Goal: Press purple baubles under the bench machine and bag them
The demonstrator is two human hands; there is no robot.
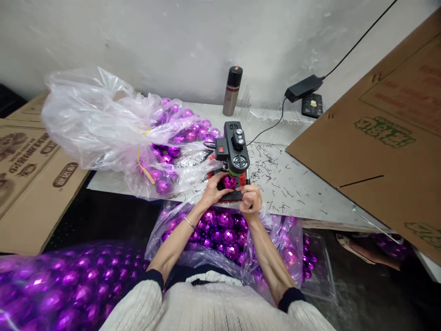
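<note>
My left hand (pixel 214 189) holds a shiny faceted purple ball (pixel 229 182) between thumb and fingers, under the front end of a small black machine (pixel 237 146). The machine has a red switch and round vents, and stands on a red and black base. Close to the ball on its right, my right hand (pixel 251 199) is closed, next to a silver rod with a dark end. What its fingers grip, if anything, is hidden. Below both wrists lies an open clear bag (pixel 156 239) full of purple balls.
Small dark scraps (pixel 272 170) litter the white table (pixel 310 197). A plastic bag (pixel 93 124) spills purple balls at left. A spray can (pixel 233 91) and a power adapter (pixel 303 88) stand near the wall. Cardboard (pixel 379 124) rises at right. Another person's foot (pixel 358 250) shows below.
</note>
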